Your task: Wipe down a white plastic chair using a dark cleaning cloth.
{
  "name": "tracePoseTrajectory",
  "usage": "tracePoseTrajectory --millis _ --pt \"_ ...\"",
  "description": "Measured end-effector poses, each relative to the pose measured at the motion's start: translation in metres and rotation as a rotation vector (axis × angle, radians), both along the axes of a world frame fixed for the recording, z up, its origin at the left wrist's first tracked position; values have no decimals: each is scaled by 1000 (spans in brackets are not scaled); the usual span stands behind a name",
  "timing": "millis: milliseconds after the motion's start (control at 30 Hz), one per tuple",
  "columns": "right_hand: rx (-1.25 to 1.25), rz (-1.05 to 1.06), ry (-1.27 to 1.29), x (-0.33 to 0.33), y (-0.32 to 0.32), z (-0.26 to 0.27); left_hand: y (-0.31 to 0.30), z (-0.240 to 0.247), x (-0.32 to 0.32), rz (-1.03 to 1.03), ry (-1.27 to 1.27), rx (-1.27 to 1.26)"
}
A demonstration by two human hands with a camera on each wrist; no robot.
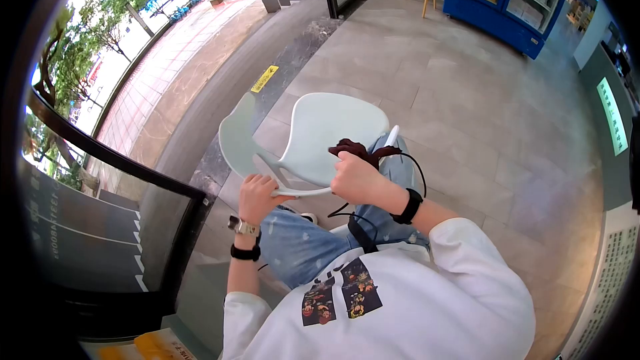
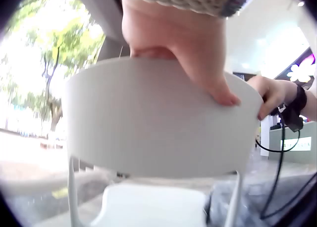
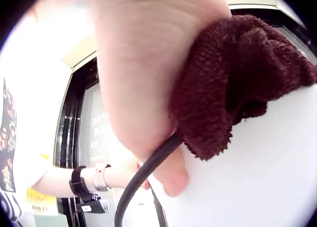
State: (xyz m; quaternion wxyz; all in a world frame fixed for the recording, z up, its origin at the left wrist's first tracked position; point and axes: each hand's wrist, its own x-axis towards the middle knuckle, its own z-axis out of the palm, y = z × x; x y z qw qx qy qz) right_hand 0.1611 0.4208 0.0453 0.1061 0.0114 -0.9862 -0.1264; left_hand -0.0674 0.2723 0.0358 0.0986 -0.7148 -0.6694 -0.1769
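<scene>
In the head view, a pale chair (image 1: pixel 337 127) stands near the middle, with its backrest turned toward the person, who wears blue jeans (image 1: pixel 300 243). The left hand (image 1: pixel 259 197) is at between seven and eight o'clock of this chair and grasps the top edge of the backrest; in the left wrist view its thumb lies flat along the near face. The right hand (image 1: pixel 360 179), at five o'clock of the chair, has curled fingers and grasps a dark maroon cloth (image 1: pixel 353 149), which lies at twelve o'clock of this hand. In the right wrist view the thumb tip touches the white surface; the other fingertips are hidden there. A black cable (image 3: pixel 143 175) passes beside this thumb. Farther off, a blue fridge (image 1: pixel 490 21) stands at two o'clock of the chair, and a yellow sticker (image 1: pixel 265 79) is on the floor between ten and eleven.
</scene>
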Motion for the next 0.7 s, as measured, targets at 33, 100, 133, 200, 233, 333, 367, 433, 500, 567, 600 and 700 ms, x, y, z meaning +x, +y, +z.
tracePoseTrajectory --millis 33,100,133,200,233,333,367,433,500,567,600,700 --pt "-67 26 76 1 0 -2 -6 -3 1 -7 14 58" --pt "-208 76 234 6 5 -6 -15 -3 7 -23 45 166" --pt "-213 87 347 9 7 -5 -18 -3 9 1 80 159" --pt "-134 71 371 11 16 -8 -28 -6 13 46 88 134" --pt "-90 62 377 10 22 -9 -31 -8 14 68 88 126" --pt "-65 138 439 -1 44 -18 -29 -7 20 127 44 115" --pt "-65 175 457 -5 51 -17 -30 -6 23 159 22 106" --pt "-193 125 493 -11 68 -10 -13 -1 24 193 -68 111" --pt "-382 24 632 -21 86 -11 3 0 19 213 -91 128" --pt "-635 -52 712 -34 98 -15 15 -5 15 218 -51 162" --pt "-766 -97 746 -39 98 -17 15 -10 15 251 -25 167" --pt "-579 -97 671 -59 48 -9 17 -23 23 322 -31 279"
